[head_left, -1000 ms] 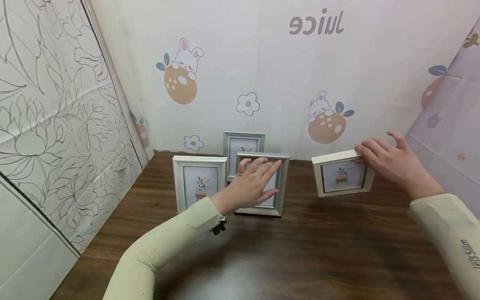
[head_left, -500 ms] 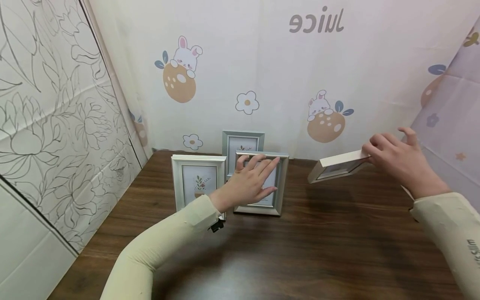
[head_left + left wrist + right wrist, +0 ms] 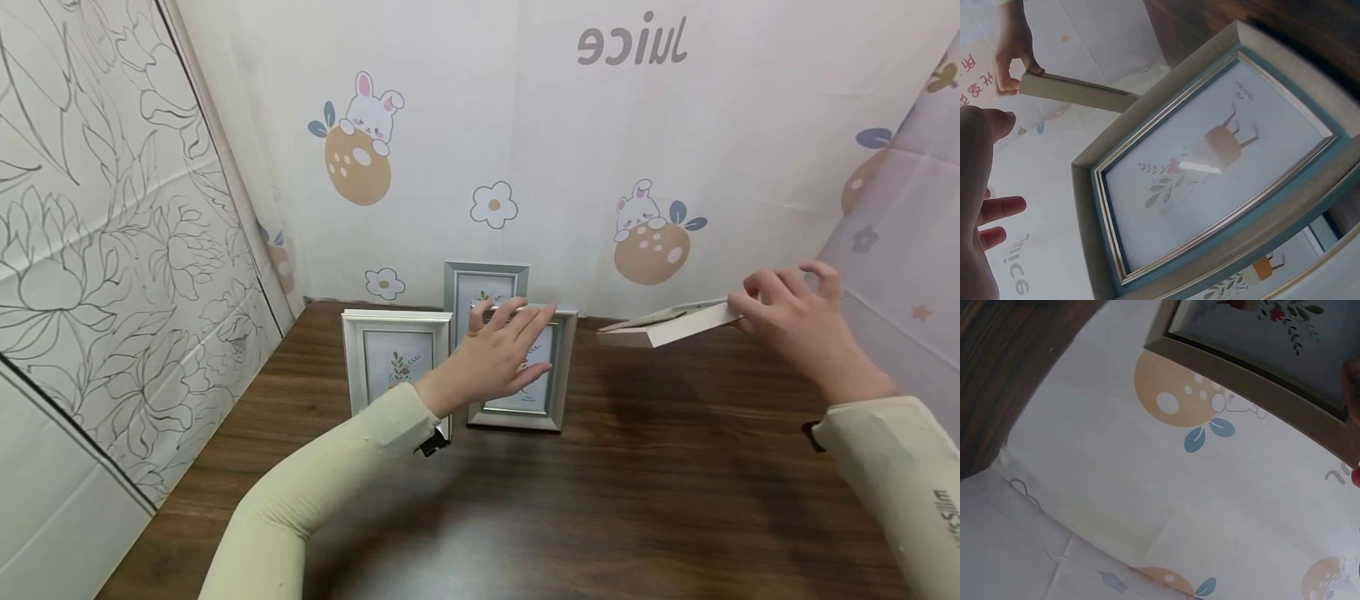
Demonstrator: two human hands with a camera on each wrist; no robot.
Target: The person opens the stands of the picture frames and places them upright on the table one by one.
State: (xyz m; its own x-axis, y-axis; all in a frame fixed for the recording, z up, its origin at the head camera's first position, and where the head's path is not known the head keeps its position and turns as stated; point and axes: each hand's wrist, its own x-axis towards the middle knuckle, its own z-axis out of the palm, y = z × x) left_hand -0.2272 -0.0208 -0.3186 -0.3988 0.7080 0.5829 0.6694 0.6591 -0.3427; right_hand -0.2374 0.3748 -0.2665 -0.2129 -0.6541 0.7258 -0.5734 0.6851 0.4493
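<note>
My right hand (image 3: pixel 798 329) pinches one edge of a cream picture frame (image 3: pixel 667 323) above the table. The frame lies nearly flat in the air, its back turned up; its picture side (image 3: pixel 1247 381) shows in the right wrist view. With fingers spread, my left hand (image 3: pixel 498 358) hovers before a champagne-coloured picture frame (image 3: pixel 567 375) that stands upright, partly hiding it. In the left wrist view, no finger visibly grips that frame. A white picture frame (image 3: pixel 356 367) stands to its left, partly covered by my left arm. Behind is a blue-grey picture frame (image 3: pixel 483 268), mostly hidden.
The dark wooden table (image 3: pixel 637 500) runs back to a printed cloth (image 3: pixel 525 108) hanging behind the frames. A flower-patterned panel (image 3: pixel 112 250) borders the left side, and a lilac cloth (image 3: pixel 907 225) hangs on the right.
My right hand has tipped the cream frame from facing forward to almost level, so its front points down and its back shows. The left hand and standing frames have hardly moved.
</note>
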